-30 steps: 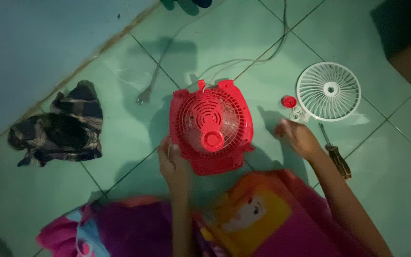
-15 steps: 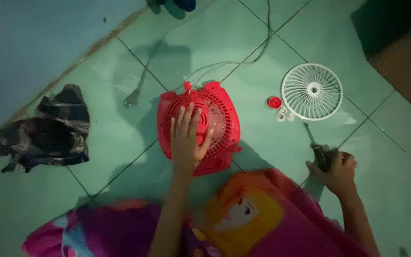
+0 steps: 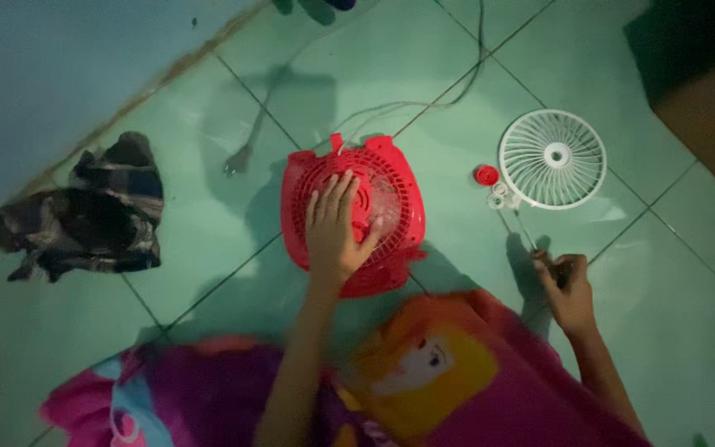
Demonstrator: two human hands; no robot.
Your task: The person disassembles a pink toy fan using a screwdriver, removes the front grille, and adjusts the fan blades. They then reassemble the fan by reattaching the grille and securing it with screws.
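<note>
Since the earlier frame your left hand (image 3: 334,236) has settled flat on the red fan housing (image 3: 353,213), fingers spread, pinning it to the tiled floor (image 3: 208,207). Your right hand (image 3: 567,285) is clamped on a screwdriver (image 3: 531,240) at the housing's 3 o'clock, tip toward the white grille (image 3: 553,159). Red cap (image 3: 485,175) lies at the grille's 9 o'clock. Looks like mid-disassembly; the driver tip would need to reach a housing screw.

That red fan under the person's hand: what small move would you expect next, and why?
Probably bringing the screwdriver across to the red fan housing. The left hand lies flat on its grille, steadying it, while the right hand grips the tool's handle off to the side. The white grille already lies detached.
</note>
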